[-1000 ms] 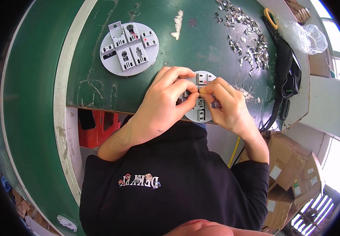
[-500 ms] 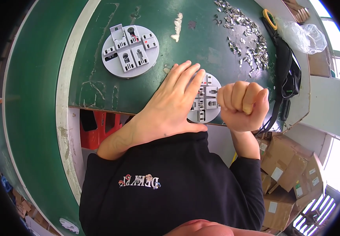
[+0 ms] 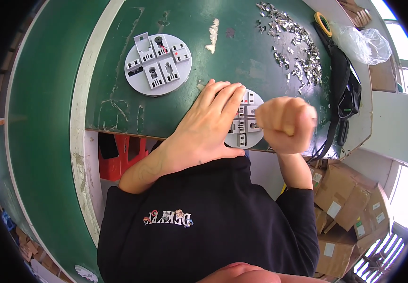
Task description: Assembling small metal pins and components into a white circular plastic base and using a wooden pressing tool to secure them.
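Right hand (image 3: 286, 125) clenched, any contents hidden | left hand (image 3: 206, 125) splayed against round, block-studded grey disc (image 3: 252, 138), apparently plastic

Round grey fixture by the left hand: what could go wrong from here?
The fixture lies close to the front edge of the table, so a bump might knock it off. The left hand is spread over its left part; the fisted right hand nearby could strike that hand.

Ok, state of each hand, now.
Left hand: open, fingers extended at the left side of the disc.
Right hand: closed in a fist; whether it holds anything cannot be told.
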The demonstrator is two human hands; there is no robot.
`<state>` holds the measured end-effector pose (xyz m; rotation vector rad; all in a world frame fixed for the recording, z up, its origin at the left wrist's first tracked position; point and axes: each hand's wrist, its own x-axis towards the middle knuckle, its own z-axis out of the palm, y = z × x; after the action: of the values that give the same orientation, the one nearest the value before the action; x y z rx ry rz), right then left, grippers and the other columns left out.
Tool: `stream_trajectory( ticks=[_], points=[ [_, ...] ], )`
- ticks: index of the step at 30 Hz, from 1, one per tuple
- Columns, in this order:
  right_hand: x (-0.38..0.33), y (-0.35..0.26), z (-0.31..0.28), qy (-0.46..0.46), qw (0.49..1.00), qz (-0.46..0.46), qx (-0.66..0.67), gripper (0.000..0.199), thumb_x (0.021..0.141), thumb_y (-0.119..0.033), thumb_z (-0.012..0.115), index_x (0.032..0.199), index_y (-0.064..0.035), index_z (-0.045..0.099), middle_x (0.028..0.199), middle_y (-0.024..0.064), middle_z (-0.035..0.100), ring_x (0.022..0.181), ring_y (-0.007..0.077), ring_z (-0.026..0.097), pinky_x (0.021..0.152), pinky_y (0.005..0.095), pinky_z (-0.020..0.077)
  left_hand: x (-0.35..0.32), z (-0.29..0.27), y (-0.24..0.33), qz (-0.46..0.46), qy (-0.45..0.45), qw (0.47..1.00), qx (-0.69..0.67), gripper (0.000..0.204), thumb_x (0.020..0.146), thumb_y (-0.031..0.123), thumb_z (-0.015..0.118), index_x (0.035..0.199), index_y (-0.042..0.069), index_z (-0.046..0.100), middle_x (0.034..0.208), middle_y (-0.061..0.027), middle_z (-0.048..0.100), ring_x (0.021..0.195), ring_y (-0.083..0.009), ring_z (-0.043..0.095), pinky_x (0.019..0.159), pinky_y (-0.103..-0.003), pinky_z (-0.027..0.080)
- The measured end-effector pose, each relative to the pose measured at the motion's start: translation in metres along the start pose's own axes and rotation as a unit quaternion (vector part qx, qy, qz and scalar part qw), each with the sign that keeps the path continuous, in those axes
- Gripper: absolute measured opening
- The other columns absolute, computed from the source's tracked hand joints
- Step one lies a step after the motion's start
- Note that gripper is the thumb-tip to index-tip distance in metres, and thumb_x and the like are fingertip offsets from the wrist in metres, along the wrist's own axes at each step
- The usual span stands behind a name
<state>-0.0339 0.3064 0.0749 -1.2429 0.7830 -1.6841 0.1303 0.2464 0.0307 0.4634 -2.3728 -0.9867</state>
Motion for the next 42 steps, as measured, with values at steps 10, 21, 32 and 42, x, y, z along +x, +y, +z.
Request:
stream_trajectory(
  ticks=[10,21,32,42],
  points=[
    [0.024,-0.054,-0.088,0.158,0.802,0.152,-0.556,0.018,0.088,-0.014,0.065,0.080,0.0016,0.065,0.068,0.0053,0.057,0.054,0.0115,0.040,0.052,0.0253,0.0354,-0.042,-0.096,0.015,-0.166,0.219,0.961,-0.026,0.097,0.059,0.022,0.092,0.145,0.007,0.050,0.135,-0.0166,0.053,0.117,-0.0314,0.053,0.102,-0.042,0.044],
    [0.006,-0.014,-0.122,0.104,0.745,0.084,-0.653,0.010,0.080,-0.007,0.073,0.088,-0.0011,0.072,0.076,0.0000,0.065,0.059,0.0076,0.043,0.055,0.0212,0.0362,-0.036,-0.123,-0.043,-0.318,0.363,0.798,0.361,0.076,0.085,0.042,0.077,0.138,-0.004,0.048,0.132,-0.0243,0.056,0.119,-0.0381,0.056,0.105,-0.043,0.043],
    [0.004,-0.047,-0.065,0.194,0.850,0.222,-0.437,0.009,0.079,0.001,0.072,0.089,-0.0001,0.073,0.076,-0.0025,0.064,0.059,0.0037,0.040,0.055,0.0180,0.0325,0.004,-0.045,-0.005,-0.228,0.121,0.942,0.215,0.093,0.068,0.039,0.088,0.141,-0.001,0.045,0.148,-0.0225,0.037,0.128,-0.0387,0.039,0.107,-0.047,0.039],
    [-0.001,-0.044,-0.041,0.105,0.899,0.204,-0.373,0.011,0.081,0.004,0.073,0.092,0.0012,0.071,0.075,-0.0009,0.063,0.058,0.0018,0.042,0.053,0.0160,0.0299,0.005,-0.041,0.012,-0.073,0.073,0.977,0.187,0.086,0.069,0.040,0.087,0.135,0.000,0.050,0.145,-0.0194,0.040,0.118,-0.0357,0.044,0.102,-0.046,0.042]
  ],
)
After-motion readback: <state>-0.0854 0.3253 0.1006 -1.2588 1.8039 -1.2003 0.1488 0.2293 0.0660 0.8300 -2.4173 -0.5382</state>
